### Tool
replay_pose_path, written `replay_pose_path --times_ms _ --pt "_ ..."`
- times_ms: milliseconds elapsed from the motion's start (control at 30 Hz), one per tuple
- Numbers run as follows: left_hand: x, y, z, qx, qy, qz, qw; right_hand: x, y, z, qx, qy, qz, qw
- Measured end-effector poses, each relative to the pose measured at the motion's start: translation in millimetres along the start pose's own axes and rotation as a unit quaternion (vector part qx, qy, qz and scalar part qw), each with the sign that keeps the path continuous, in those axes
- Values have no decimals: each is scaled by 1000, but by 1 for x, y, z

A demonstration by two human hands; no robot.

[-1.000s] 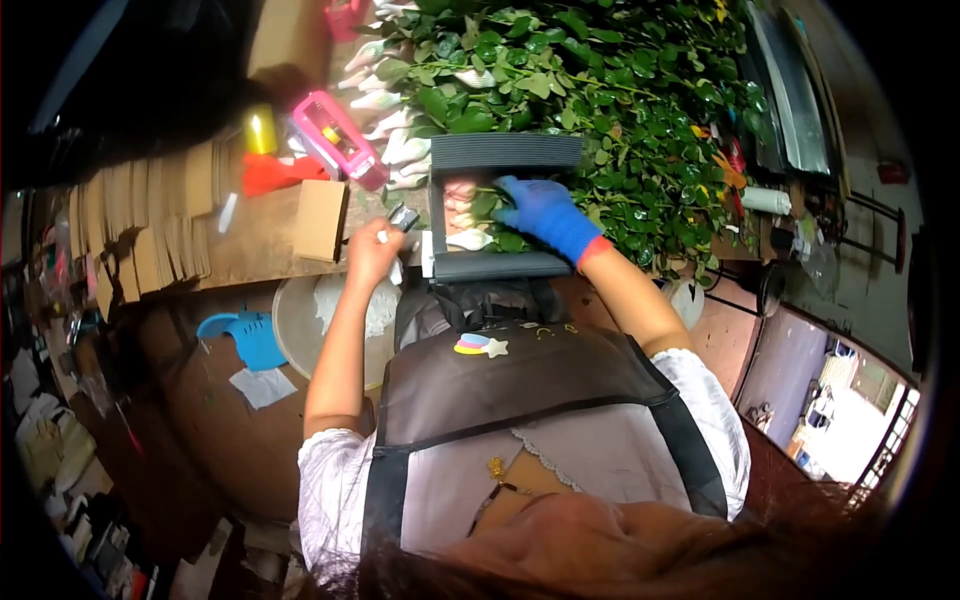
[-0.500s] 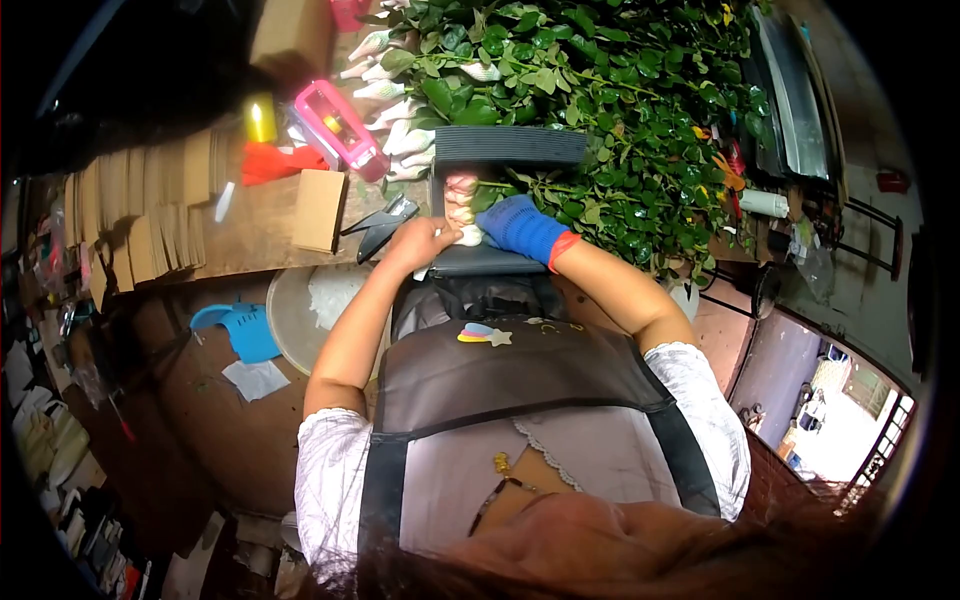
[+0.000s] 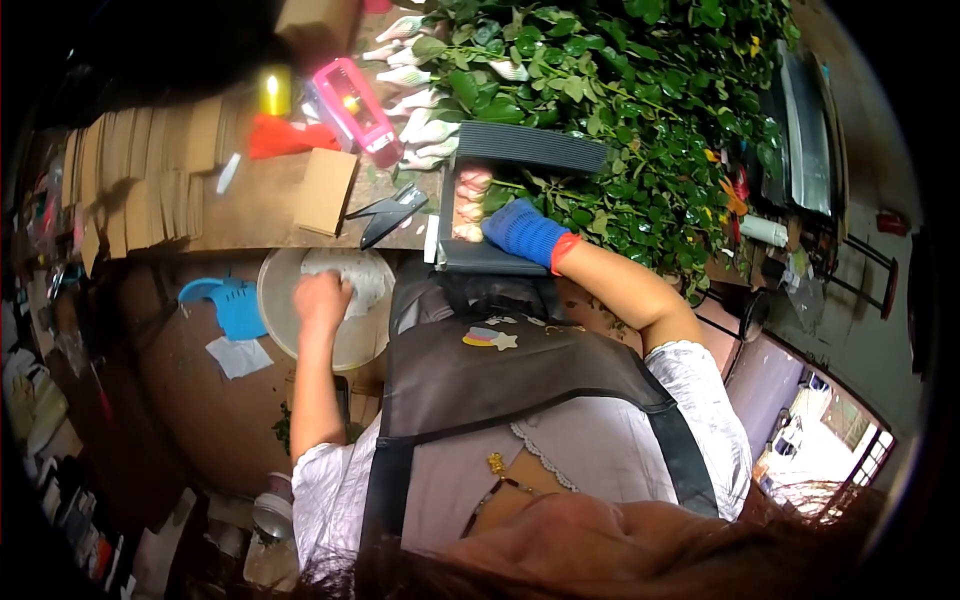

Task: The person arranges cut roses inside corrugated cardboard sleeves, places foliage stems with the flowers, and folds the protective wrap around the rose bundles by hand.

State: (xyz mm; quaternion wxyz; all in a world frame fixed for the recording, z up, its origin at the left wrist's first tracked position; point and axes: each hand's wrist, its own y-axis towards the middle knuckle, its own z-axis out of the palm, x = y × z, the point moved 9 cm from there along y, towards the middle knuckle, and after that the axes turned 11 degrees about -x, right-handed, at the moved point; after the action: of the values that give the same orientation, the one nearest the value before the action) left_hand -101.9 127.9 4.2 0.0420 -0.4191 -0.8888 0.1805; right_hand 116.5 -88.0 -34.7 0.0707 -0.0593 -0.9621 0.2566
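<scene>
a few pink roses [image 3: 470,205] lie bare-headed in the dark ribbed tray [image 3: 530,148], their heads in a short column at its left end. that bunch is laid out but looks unfinished: no wrap is round it, and the stapler [image 3: 395,215] lies apart on the table [image 3: 255,205]. beyond the tray, many more heads wear white nets [image 3: 430,132], so most of the visible flowers seem yet to be handled, under a thick spread of leaves [image 3: 610,90].

the right hand [image 3: 525,232], in a blue glove, rests in the tray just beside the bare heads, over the stems; its fingertips are hidden, so i can't tell whether it pinches any. the left hand [image 3: 322,300] is bare, fingers curled in, above the round bin [image 3: 365,338] with white scraps [image 3: 372,285] in it; whether it holds anything i can't tell.

on the table, a card [image 3: 325,190] lies near the stapler, with a pink dispenser [image 3: 355,110], a red cloth [image 3: 285,137] and a yellow roll [image 3: 274,92] behind. brown cardboard [image 3: 160,150] stands in rows farther left. below, a blue basket [image 3: 238,308] and white paper [image 3: 240,355] are on the floor; bright light comes through an opening at far right.
</scene>
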Motion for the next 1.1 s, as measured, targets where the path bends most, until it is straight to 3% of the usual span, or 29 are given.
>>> replay_pose_path --times_ms 67,100,133,167,200,233,267,333,367,433,533,567,667,767,867,900,1000,1033,1100 --pt "0 -14 3 16 64 90 994 4 4 3 16 -22 -12 1000" --pt "-13 -9 4 -14 -48 90 995 7 6 -2 41 -28 -17 999" --pt "-33 2 5 -44 -161 91 982 12 11 -19 -106 24 -34 993" --pt "-58 15 8 -1 -325 61 944 12 9 -24 -250 76 -50 964" --pt "-89 29 10 41 -479 30 876 9 13 -8 -291 84 -59 951" --pt "-119 43 14 26 -543 44 838 7 17 9 -332 91 -68 937" --pt "-145 57 18 11 -605 59 794 1 32 44 -273 56 -70 958" --pt "-187 74 6 -31 -484 162 859 -9 31 51 -153 13 -59 986" --pt "-198 80 22 -88 -408 217 882 -5 14 11 -95 10 -45 994" --pt "-202 83 32 -58 -382 212 898 -7 -3 -9 -3 36 -12 999" --pt "-201 85 39 -56 -357 236 902 -29 -27 -71 -100 176 120 972" --pt "-201 86 40 -50 -352 248 901 -41 -21 -50 -94 180 140 969" --pt "-203 86 34 -57 -330 269 903 -44 2 -7 -135 148 114 973" --pt "-203 86 31 -76 -339 276 896 -37 3 -11 -105 113 104 982" --pt "-205 100 37 -53 -352 262 897 -30 6 -13 -114 75 72 988" --pt "-202 107 36 -32 -379 212 900 -31 5 -18 -115 117 78 983" --pt "-202 101 31 -94 -372 219 897 -30 -7 -33 -122 111 71 984" --pt "-203 100 30 -113 -384 232 886 -37 -11 -32 -43 139 125 981" --pt "-204 97 38 -119 -392 238 881 -55 -17 -40 -122 170 207 956"
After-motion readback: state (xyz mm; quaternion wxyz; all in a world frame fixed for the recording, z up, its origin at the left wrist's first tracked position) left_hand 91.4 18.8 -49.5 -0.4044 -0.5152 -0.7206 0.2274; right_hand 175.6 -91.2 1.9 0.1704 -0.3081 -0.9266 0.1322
